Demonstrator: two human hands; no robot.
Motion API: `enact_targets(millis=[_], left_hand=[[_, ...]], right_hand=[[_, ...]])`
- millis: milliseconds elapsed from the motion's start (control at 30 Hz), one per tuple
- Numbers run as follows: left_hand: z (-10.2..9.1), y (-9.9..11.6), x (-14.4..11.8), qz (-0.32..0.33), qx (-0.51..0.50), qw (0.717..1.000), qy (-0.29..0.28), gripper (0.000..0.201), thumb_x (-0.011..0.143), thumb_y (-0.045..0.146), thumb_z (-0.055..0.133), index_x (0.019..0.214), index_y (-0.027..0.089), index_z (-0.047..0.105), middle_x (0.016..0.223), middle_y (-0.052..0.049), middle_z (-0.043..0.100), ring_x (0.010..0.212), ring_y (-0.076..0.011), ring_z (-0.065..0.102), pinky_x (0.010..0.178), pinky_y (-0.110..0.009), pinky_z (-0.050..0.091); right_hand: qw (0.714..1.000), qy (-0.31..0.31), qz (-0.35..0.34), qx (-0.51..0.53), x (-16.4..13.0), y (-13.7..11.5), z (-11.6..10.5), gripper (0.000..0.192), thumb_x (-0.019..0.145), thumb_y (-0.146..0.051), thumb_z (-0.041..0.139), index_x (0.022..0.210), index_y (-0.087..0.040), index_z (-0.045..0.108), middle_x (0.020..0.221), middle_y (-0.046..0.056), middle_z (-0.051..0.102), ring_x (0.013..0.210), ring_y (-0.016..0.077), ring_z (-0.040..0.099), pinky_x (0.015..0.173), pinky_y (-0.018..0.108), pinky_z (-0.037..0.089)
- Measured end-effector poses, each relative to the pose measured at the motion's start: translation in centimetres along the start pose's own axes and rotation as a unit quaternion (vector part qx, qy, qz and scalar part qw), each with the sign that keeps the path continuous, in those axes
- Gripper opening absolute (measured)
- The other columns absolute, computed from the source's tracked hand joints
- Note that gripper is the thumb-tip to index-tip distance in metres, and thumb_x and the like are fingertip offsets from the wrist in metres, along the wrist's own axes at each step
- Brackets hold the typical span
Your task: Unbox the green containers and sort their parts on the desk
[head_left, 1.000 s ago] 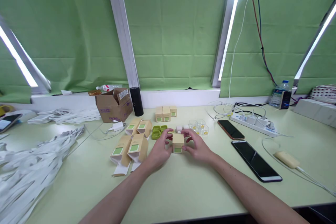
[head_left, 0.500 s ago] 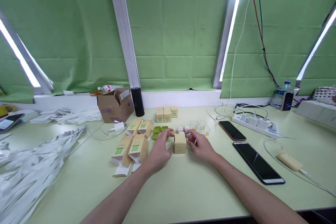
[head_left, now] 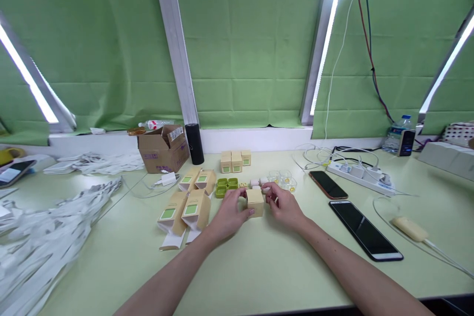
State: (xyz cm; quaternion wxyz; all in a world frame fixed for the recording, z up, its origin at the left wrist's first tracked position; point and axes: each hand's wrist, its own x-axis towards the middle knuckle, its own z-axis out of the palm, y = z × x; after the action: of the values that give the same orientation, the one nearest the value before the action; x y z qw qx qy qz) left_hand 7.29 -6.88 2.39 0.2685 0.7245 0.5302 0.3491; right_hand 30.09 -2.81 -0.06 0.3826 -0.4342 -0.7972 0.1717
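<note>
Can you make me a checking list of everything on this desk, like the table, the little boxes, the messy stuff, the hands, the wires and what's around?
Surface: pale green table, well lit.
Job's things: small tan box between both hands; three closed boxes behind; open cartons to the left; green trays.
Clutter: white paper pile, cardboard box, two phones.
Hands: left hand grips the box; right hand touches its other side.
Cables: power strip with white wires.
Surroundings: green curtain, light strips.

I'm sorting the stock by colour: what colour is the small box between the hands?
Plain tan cardboard; the small box shows best in the head view.
</note>
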Motion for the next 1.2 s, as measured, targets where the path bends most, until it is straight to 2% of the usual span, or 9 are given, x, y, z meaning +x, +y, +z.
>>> enact_targets(millis=[133,233,400,500,667,833,1000,1200], left_hand=[[0.0,0.3,0.0,0.020,0.030,0.998,0.052,0.046,0.083,0.031,0.079,0.125,0.022,0.062,0.126,-0.010,0.062,0.123,-0.0288,0.058,0.108,-0.043,0.048],[-0.1,0.2,0.1,0.089,0.098,0.984,0.116,0.049,0.082,0.030,0.083,0.125,0.022,0.061,0.119,-0.009,0.065,0.118,-0.0300,0.060,0.101,-0.044,0.050],[-0.4,-0.2,0.2,0.242,0.186,0.925,0.225,0.054,0.083,0.027,0.084,0.129,0.021,0.057,0.118,-0.011,0.070,0.112,-0.0320,0.062,0.095,-0.048,0.052],[-0.4,-0.1,0.1,0.286,0.218,0.896,0.260,0.053,0.086,0.024,0.081,0.132,0.021,0.056,0.121,-0.012,0.069,0.111,-0.0314,0.061,0.094,-0.048,0.053],[-0.4,0.8,-0.4,0.326,0.264,0.858,0.296,0.042,0.090,0.019,0.074,0.129,0.021,0.059,0.115,-0.012,0.068,0.104,-0.0278,0.062,0.090,-0.043,0.055],[-0.5,1.1,-0.7,0.365,0.318,0.813,0.323,0.039,0.088,0.012,0.072,0.124,0.024,0.062,0.104,-0.007,0.067,0.096,-0.0230,0.063,0.086,-0.038,0.054],[-0.7,1.2,-0.8,0.405,0.358,0.769,0.342,0.041,0.087,0.011,0.075,0.122,0.025,0.061,0.095,-0.005,0.065,0.086,-0.0202,0.062,0.078,-0.035,0.051],[-0.7,1.1,-0.9,0.423,0.385,0.753,0.326,0.041,0.087,0.013,0.076,0.123,0.025,0.062,0.094,-0.005,0.064,0.084,-0.0203,0.060,0.075,-0.035,0.048]], right_hand=[[0.999,0.043,0.011,0.006,0.2,-0.1,-0.2,0.034,0.089,-0.019,0.053,0.122,-0.028,0.056,0.087,0.000,0.071,0.072,0.0195,0.066,0.064,0.029,0.048],[0.995,0.091,0.018,0.032,0.4,-0.5,-0.5,0.028,0.093,-0.024,0.053,0.120,-0.027,0.057,0.088,0.001,0.071,0.075,0.0200,0.067,0.063,0.029,0.049],[0.990,0.128,-0.004,0.066,0.9,-2.6,-1.3,0.025,0.096,-0.032,0.056,0.120,-0.025,0.059,0.097,0.004,0.072,0.078,0.0197,0.068,0.063,0.031,0.053],[0.990,0.120,-0.040,0.060,1.1,-4.6,-1.7,0.031,0.096,-0.030,0.058,0.126,-0.025,0.056,0.106,0.008,0.071,0.087,0.0216,0.069,0.067,0.033,0.057],[0.989,0.108,-0.091,0.039,0.7,-6.3,-1.1,0.045,0.095,-0.026,0.059,0.139,-0.025,0.048,0.120,0.011,0.068,0.097,0.0244,0.069,0.074,0.037,0.061],[0.984,0.129,-0.114,0.042,-0.6,-6.0,0.3,0.050,0.098,-0.024,0.055,0.146,-0.024,0.041,0.131,0.015,0.064,0.107,0.0268,0.068,0.076,0.039,0.063],[0.980,0.124,-0.152,-0.007,-1.4,-5.9,0.5,0.057,0.098,-0.020,0.052,0.153,-0.024,0.033,0.138,0.017,0.061,0.118,0.0303,0.066,0.086,0.046,0.064],[0.979,0.114,-0.163,-0.041,-1.6,-5.6,0.6,0.064,0.097,-0.016,0.051,0.156,-0.023,0.028,0.140,0.018,0.060,0.122,0.0311,0.065,0.090,0.048,0.064]])
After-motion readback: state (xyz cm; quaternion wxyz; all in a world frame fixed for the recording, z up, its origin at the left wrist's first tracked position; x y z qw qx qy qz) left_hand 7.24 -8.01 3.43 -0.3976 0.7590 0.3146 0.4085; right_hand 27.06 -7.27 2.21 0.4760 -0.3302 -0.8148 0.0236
